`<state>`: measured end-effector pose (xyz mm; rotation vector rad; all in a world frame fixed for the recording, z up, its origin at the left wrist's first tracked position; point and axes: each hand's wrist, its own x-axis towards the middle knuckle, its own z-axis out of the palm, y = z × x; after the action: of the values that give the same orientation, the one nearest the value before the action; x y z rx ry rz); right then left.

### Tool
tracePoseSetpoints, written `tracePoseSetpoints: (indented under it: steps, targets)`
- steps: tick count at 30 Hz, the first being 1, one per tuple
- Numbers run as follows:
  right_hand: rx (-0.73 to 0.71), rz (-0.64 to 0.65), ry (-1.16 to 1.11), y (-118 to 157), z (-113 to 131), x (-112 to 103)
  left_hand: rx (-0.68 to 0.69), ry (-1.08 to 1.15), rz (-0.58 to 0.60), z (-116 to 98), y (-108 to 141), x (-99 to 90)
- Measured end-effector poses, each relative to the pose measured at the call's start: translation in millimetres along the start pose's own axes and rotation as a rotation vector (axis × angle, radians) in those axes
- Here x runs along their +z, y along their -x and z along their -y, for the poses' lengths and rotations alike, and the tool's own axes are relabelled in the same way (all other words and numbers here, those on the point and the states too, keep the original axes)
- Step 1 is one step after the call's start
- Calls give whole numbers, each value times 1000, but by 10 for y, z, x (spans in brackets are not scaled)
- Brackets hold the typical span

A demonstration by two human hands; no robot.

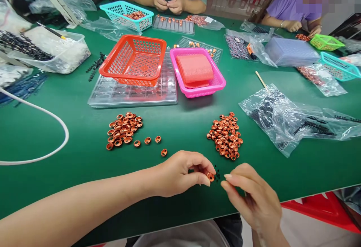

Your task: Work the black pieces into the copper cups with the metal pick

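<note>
My left hand [186, 173] pinches a small copper-coloured cup-shaped part [210, 177] with a hole in it, between thumb and fingertips. Just to its right, my right hand [254, 194] has thumb and forefinger brought close together; whatever sits between them is too small to make out. Several tiny black pieces [217, 175] lie on the table between the two hands. Beyond my right hand is a pile of copper-coloured cups [225, 136]. A second pile of such cups [124, 128] lies to the left, with a few loose ones [147, 140] beside it.
An orange basket [113, 70] rests on stacked clear trays [113, 92]. Beside it, a pink basket [218, 83] holds pink foam sheet [195, 67]. Plastic bags with black parts [282, 122] lie at right. A white cable [63, 126] loops at left. Two people work across the table.
</note>
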<state>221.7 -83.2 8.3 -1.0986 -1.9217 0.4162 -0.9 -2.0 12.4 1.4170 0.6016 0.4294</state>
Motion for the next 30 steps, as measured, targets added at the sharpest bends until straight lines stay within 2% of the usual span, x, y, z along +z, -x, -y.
tracePoseSetpoints:
  steps: [3, 5, 9, 13, 18, 22, 30]
  targets:
    - [117, -175, -77, 89, 30, -21, -58, 99, -7, -10, -3, 2]
    - [147, -201, -89, 140, 42, -16, -75, 131, -12, -11, -5, 2]
    - [158, -119, -62, 174, 66, -3, -58, 136, -8, -5, -6, 2]
    - [43, -13, 14, 124, 77, 11, -5, 46, -3, 0, 5, 4]
    - [-88, 107, 150, 89, 41, 67, 172, -190, 16, 17, 28, 11]
    - [-159, 145, 206, 93, 14, 97, 277, -318, 30, 42, 38, 23]
    - [-162, 223, 230, 112, -13, 74, 285, -369, 31, 50, 55, 27]
